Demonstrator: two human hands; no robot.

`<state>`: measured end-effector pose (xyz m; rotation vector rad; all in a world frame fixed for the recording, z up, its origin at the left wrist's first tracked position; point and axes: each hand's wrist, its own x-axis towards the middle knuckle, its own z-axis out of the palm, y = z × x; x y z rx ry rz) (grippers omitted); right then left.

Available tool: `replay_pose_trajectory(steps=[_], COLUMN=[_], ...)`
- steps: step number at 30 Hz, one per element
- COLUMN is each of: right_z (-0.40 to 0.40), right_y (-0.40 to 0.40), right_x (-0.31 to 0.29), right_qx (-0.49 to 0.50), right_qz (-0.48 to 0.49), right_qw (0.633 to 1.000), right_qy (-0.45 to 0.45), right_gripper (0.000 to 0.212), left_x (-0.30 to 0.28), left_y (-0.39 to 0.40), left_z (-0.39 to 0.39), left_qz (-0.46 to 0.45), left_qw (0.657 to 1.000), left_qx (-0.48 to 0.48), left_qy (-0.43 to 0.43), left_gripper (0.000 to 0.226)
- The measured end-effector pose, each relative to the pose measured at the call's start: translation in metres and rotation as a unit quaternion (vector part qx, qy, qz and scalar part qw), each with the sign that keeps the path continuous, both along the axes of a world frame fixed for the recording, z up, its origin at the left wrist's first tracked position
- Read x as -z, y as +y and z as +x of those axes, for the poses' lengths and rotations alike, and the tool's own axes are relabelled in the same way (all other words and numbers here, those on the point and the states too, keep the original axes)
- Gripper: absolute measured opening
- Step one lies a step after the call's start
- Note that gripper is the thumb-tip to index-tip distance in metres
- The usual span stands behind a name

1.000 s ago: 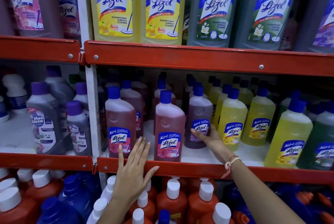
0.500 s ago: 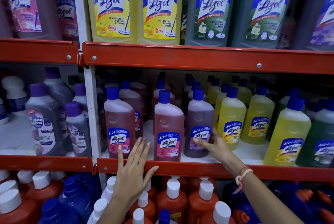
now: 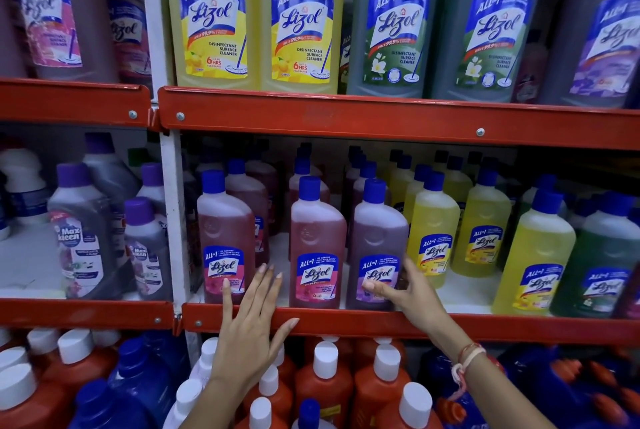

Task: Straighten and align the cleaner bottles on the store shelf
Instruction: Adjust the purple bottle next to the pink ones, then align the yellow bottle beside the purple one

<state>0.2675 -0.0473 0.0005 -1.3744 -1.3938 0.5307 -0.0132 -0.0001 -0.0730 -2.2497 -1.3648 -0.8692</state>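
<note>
On the middle shelf stand Lizol cleaner bottles with blue caps. At the front edge are a pink bottle point(image 3: 225, 238) on the left, a second pink bottle point(image 3: 317, 245) in the middle and a purple bottle point(image 3: 377, 238) beside it. My right hand point(image 3: 405, 290) grips the purple bottle at its lower label, thumb on the front and fingers round its right side. My left hand point(image 3: 252, 321) lies flat with spread fingers on the red shelf rail point(image 3: 346, 323), fingertips between the two pink bottles. Yellow bottles point(image 3: 433, 231) stand to the right of the purple one.
A white upright post point(image 3: 173, 220) divides the shelf from grey Max Kleen bottles point(image 3: 83, 238) on the left. Large Lizol bottles point(image 3: 214, 23) fill the shelf above. Orange bottles point(image 3: 322, 383) and blue bottles with white caps crowd the shelf below. A green bottle point(image 3: 602, 265) stands far right.
My right hand has drawn the purple bottle forward to the shelf's front edge, level with the pink bottle beside it. My left hand has stayed on the rail.
</note>
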Motion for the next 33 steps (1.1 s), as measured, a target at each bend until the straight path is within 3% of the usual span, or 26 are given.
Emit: replay_pose_trajectory(steps=[7, 11, 15, 18, 20, 22, 27, 33], right_z=[0.0, 0.008, 0.024, 0.04, 0.053, 0.064, 0.085, 0.089], right_y=[-0.002, -0.007, -0.017, -0.014, -0.006, 0.003, 0.017, 0.017], right_x=[0.001, -0.006, -0.016, -0.02, -0.02, -0.022, -0.02, -0.021], right_qx=[-0.01, -0.031, 0.126, 0.259, 0.285, 0.238, 0.091, 0.052], right_qz=[0.007, 0.003, 0.115, 0.133, 0.085, 0.032, -0.049, -0.068], right_qw=[1.0, 0.999, 0.983, 0.955, 0.954, 0.969, 0.985, 0.99], right_qy=[-0.001, 0.019, 0.064, 0.054, 0.04, 0.066, 0.137, 0.11], right_gripper=[0.095, 0.073, 0.05, 0.062, 0.077, 0.084, 0.074, 0.082], left_x=[0.0, 0.0, 0.001, 0.002, 0.002, 0.002, 0.003, 0.005], left_y=[0.0, 0.0, 0.001, 0.001, 0.002, 0.002, 0.002, 0.004], left_z=[0.0, -0.001, 0.0, 0.0, 0.0, 0.0, 0.001, 0.001], left_qz=[-0.005, 0.0, 0.006, 0.008, 0.009, 0.009, 0.011, 0.021], left_qw=[1.0, 1.0, 1.0, 1.0, 1.0, 1.0, 1.0, 1.0], left_qx=[-0.005, -0.004, -0.002, -0.003, -0.003, -0.001, 0.004, 0.005], left_qy=[0.003, 0.003, -0.002, -0.003, -0.003, -0.007, -0.018, -0.017], left_gripper=[0.074, 0.074, 0.074, 0.074, 0.074, 0.074, 0.074, 0.074])
